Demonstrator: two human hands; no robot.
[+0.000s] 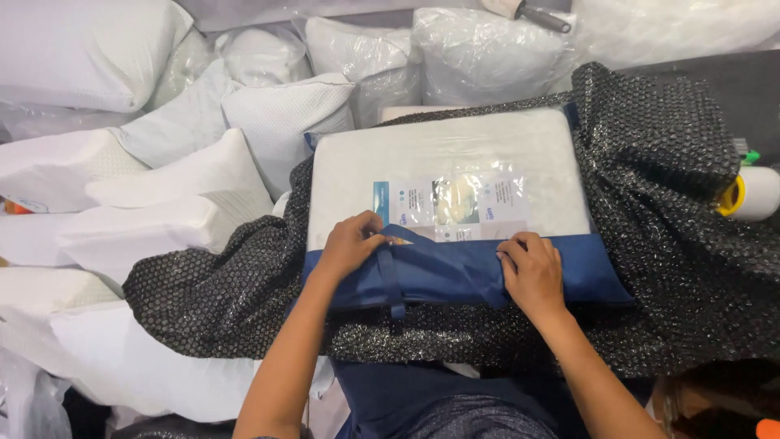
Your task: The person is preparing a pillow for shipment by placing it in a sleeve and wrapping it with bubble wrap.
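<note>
Left hand (351,242) and right hand (532,272) pinch blue cover (455,272) over white pillow (447,154), frame centre; uneven pull may bunch fabric

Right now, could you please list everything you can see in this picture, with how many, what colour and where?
pillow: one, white, flat in clear wrap with a printed leaflet, centre, lying on the bubble wrap.
bag: one, dark blue, drawn over the pillow's near end.
bubble wrap: one sheet, black, spread under the pillow across the middle.
loose pillows: several, white, piled at left.
bagged pillows: several, white in clear plastic, along the top.
tape roll: one, white with yellow core, right edge.
roller tool: one, dark handle, top.
left hand: on the bag's edge, left.
right hand: on the bag's edge, right.
</note>
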